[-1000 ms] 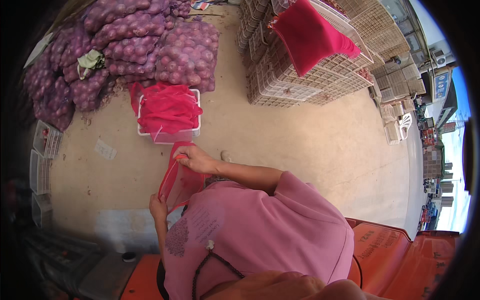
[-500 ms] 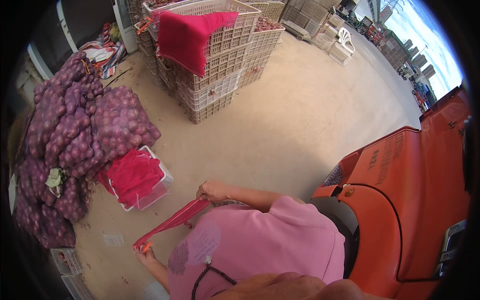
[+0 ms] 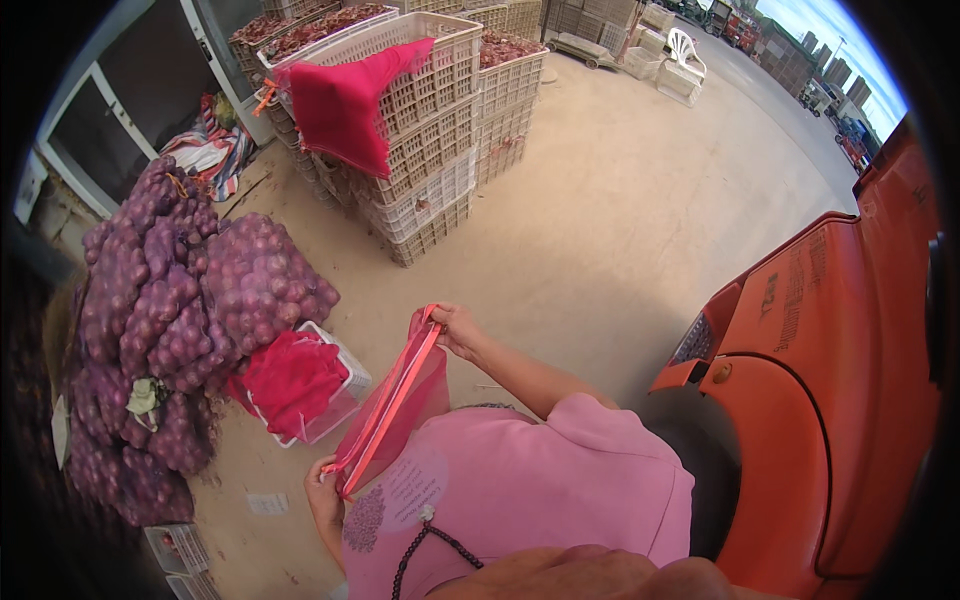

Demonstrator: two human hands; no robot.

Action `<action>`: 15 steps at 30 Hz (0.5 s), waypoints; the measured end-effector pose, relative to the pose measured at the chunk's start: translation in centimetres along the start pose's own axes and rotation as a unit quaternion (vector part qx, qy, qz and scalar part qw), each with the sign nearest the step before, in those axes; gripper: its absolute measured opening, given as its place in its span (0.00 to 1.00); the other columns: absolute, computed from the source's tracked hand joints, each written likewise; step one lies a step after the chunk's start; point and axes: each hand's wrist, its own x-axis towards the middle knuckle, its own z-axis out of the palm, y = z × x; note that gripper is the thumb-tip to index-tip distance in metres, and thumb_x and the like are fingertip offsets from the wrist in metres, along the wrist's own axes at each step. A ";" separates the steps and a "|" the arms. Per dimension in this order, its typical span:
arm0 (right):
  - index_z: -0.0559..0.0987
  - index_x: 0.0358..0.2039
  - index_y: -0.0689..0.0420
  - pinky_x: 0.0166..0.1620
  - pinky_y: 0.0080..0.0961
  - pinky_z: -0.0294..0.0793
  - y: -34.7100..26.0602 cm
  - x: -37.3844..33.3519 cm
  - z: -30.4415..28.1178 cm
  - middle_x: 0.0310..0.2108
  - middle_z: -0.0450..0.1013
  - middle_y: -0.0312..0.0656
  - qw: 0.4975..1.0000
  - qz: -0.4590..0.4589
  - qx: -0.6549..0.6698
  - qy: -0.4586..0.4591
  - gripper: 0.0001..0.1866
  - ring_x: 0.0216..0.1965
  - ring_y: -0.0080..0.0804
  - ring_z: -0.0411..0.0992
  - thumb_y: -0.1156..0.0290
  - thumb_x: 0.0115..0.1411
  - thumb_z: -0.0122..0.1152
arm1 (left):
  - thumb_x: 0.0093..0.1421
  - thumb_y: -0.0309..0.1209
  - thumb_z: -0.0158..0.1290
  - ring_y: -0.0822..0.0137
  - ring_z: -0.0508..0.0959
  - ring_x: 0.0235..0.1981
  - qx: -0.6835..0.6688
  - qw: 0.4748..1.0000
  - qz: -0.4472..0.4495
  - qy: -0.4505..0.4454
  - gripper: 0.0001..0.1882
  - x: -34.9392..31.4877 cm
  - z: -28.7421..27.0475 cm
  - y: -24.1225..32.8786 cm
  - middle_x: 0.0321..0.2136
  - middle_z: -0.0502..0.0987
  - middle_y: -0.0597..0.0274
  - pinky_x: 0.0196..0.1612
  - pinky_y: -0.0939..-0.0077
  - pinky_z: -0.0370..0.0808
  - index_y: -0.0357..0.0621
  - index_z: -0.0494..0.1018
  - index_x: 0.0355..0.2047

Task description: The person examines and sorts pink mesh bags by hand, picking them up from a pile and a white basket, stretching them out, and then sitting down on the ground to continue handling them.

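Note:
A red mesh bag (image 3: pixel 415 385) is stretched between my hands in front of my pink shirt. Its orange-edged mouth runs slantwise from one hand to the other. My left hand (image 3: pixel 324 492) grips the near lower end of that edge. My right hand (image 3: pixel 456 330) pinches the far upper end, with that arm reaching forward. Left of the bag stands a white plastic crate (image 3: pixel 357 376) heaped with folded red mesh bags (image 3: pixel 296 378). The lower part of the held bag hangs partly behind my chest.
Mesh sacks full of red onions (image 3: pixel 165 300) are piled at the left. Stacked plastic crates (image 3: pixel 425 150) stand ahead, a red mesh bag (image 3: pixel 345 115) draped over one. An orange vehicle (image 3: pixel 780 330) is close on the right. Farther off is a white chair (image 3: pixel 683 60).
The bag was a narrow twisted strip and is now spread wider, its edge showing. My right hand has moved forward and up; my left hand has come in, slightly right and up.

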 end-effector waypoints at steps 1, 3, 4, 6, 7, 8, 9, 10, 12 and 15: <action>0.72 0.38 0.65 0.38 0.31 0.80 -0.6 0.4 0.4 0.31 0.72 0.45 0.995 0.005 0.101 -0.005 0.10 0.32 0.34 0.74 0.75 0.62 0.42 | 0.56 0.24 0.50 0.79 0.68 0.22 0.074 0.993 -0.024 -0.090 0.15 0.1 -0.5 -0.5 0.24 0.69 0.69 0.22 0.83 0.65 0.38 0.69 0.44; 0.70 0.37 0.64 0.28 0.26 0.77 -0.4 1.3 0.3 0.27 0.71 0.43 0.990 0.006 0.139 -0.005 0.08 0.24 0.28 0.71 0.76 0.62 0.41 | 0.56 0.25 0.51 0.75 0.70 0.24 0.042 0.983 -0.050 -0.170 0.12 -0.1 -2.1 -0.9 0.26 0.71 0.66 0.25 0.80 0.67 0.38 0.70 0.42; 0.70 0.37 0.63 0.24 0.23 0.75 0.3 1.8 -0.5 0.26 0.71 0.41 0.990 0.018 0.136 -0.024 0.08 0.21 0.25 0.70 0.76 0.62 0.42 | 0.56 0.26 0.51 0.72 0.71 0.25 0.024 0.976 -0.065 -0.207 0.11 -0.4 -2.8 -1.1 0.28 0.72 0.65 0.27 0.78 0.69 0.38 0.71 0.40; 0.71 0.36 0.62 0.19 0.18 0.68 1.1 2.0 -0.4 0.23 0.70 0.39 0.987 0.072 0.111 -0.092 0.08 0.17 0.21 0.66 0.75 0.62 0.43 | 0.56 0.28 0.52 0.69 0.72 0.26 -0.284 0.925 0.046 -0.246 0.10 -1.7 -3.9 -0.9 0.29 0.73 0.63 0.28 0.75 0.70 0.38 0.71 0.39; 0.72 0.36 0.62 0.17 0.15 0.64 1.8 1.2 0.2 0.22 0.70 0.37 0.980 0.116 0.090 -0.138 0.08 0.15 0.18 0.64 0.75 0.62 0.45 | 0.57 0.29 0.52 0.67 0.72 0.26 -0.431 0.860 0.100 -0.253 0.10 -2.6 -4.2 -0.4 0.30 0.73 0.62 0.29 0.73 0.70 0.39 0.71 0.39; 0.73 0.36 0.62 0.15 0.13 0.60 2.6 0.5 0.8 0.21 0.69 0.35 0.968 0.159 0.068 -0.183 0.08 0.14 0.16 0.62 0.74 0.62 0.46 | 0.58 0.30 0.51 0.66 0.72 0.26 -0.488 0.861 0.115 -0.090 0.10 -3.2 -4.6 0.5 0.30 0.73 0.62 0.29 0.72 0.70 0.39 0.71 0.39; 0.74 0.36 0.61 0.14 0.12 0.56 2.8 -1.3 2.7 0.20 0.68 0.34 0.959 0.185 -0.071 -0.203 0.08 0.12 0.16 0.58 0.72 0.62 0.47 | 0.58 0.30 0.50 0.65 0.72 0.26 -0.530 0.836 0.123 0.074 0.10 -3.5 -4.6 2.3 0.29 0.73 0.61 0.29 0.70 0.71 0.40 0.71 0.40; 0.75 0.36 0.61 0.13 0.11 0.53 2.8 -3.6 5.9 0.20 0.67 0.33 0.929 0.210 -0.208 -0.222 0.09 0.11 0.15 0.55 0.70 0.62 0.49 | 0.59 0.31 0.50 0.65 0.72 0.26 -0.555 0.786 0.128 0.239 0.11 -3.7 -4.9 3.1 0.29 0.73 0.61 0.28 0.69 0.71 0.40 0.71 0.40; 0.76 0.35 0.60 0.14 0.11 0.52 4.0 -4.6 7.8 0.21 0.66 0.32 0.879 0.262 -0.249 -0.309 0.11 0.11 0.15 0.54 0.66 0.62 0.51 | 0.61 0.33 0.47 0.63 0.73 0.29 -0.497 0.817 0.166 0.242 0.11 -4.1 -7.7 1.2 0.30 0.73 0.60 0.33 0.68 0.73 0.40 0.70 0.41; 0.77 0.35 0.57 0.21 0.13 0.60 5.8 -3.9 7.5 0.25 0.68 0.33 0.871 0.274 0.030 -0.406 0.11 0.18 0.16 0.60 0.63 0.62 0.52 | 0.62 0.32 0.46 0.62 0.74 0.37 -0.532 0.839 0.092 -0.071 0.13 -3.7 -15.4 -4.8 0.34 0.73 0.58 0.42 0.68 0.73 0.40 0.69 0.44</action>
